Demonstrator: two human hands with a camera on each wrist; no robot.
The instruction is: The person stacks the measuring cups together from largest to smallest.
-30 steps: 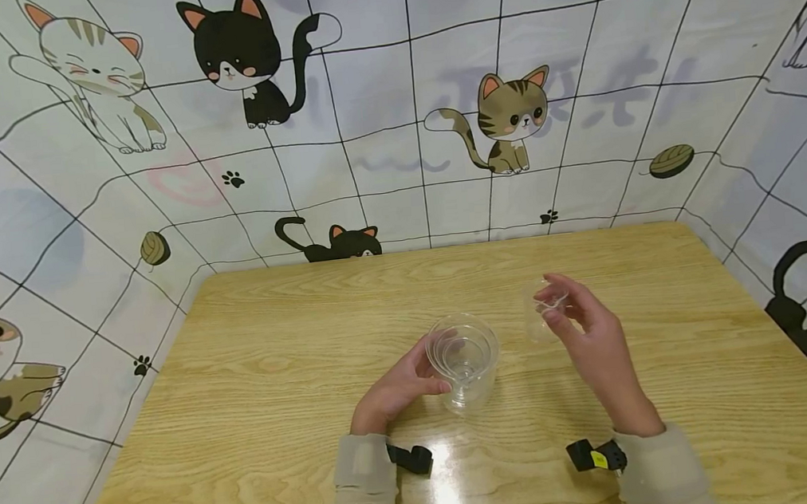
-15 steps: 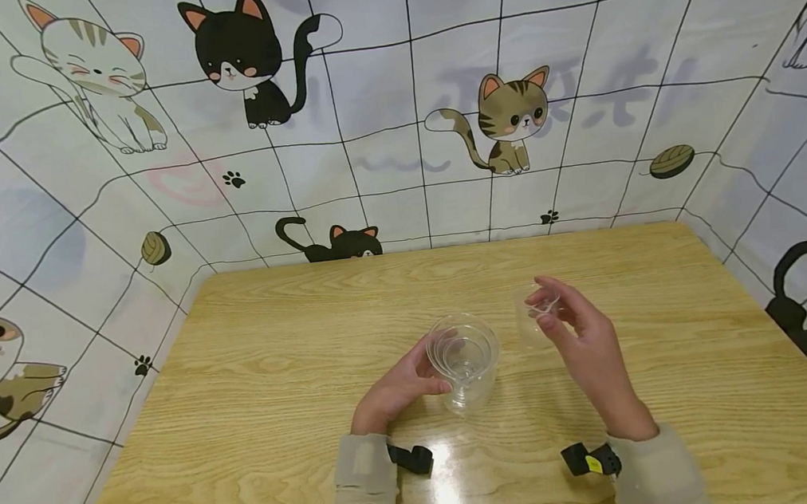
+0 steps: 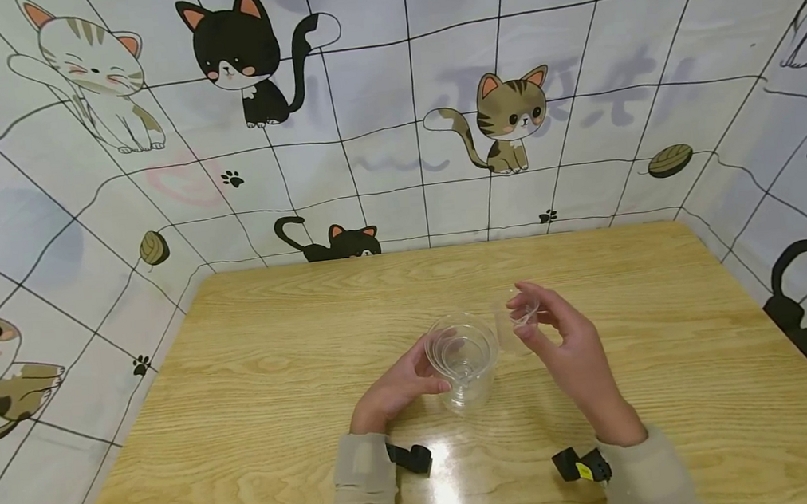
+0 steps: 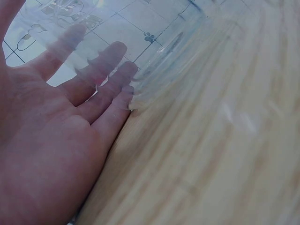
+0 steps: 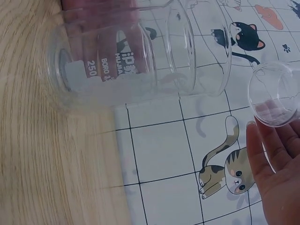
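A clear glass beaker (image 3: 465, 359) with concentric rims stands upright on the wooden table (image 3: 274, 335). At least one smaller glass seems nested inside it. White print including "250" shows on the glass (image 5: 91, 70) in the right wrist view. My left hand (image 3: 402, 384) holds the beaker from the left, thumb on the near side and fingers behind, seen through the glass. To the right, my right hand (image 3: 572, 349) pinches a smaller clear beaker (image 3: 506, 333) near its rim, raised above the table. A small gap separates it from the larger beaker.
A cloth backdrop (image 3: 381, 158) with cats and grid lines rises behind the table and at both sides. Black wrist cameras (image 3: 411, 459) sit on both wrists. Light reflects off the table near the front.
My right hand has moved left with the small beaker, bringing it close to the larger one. The left hand and the larger beaker have stayed in place.
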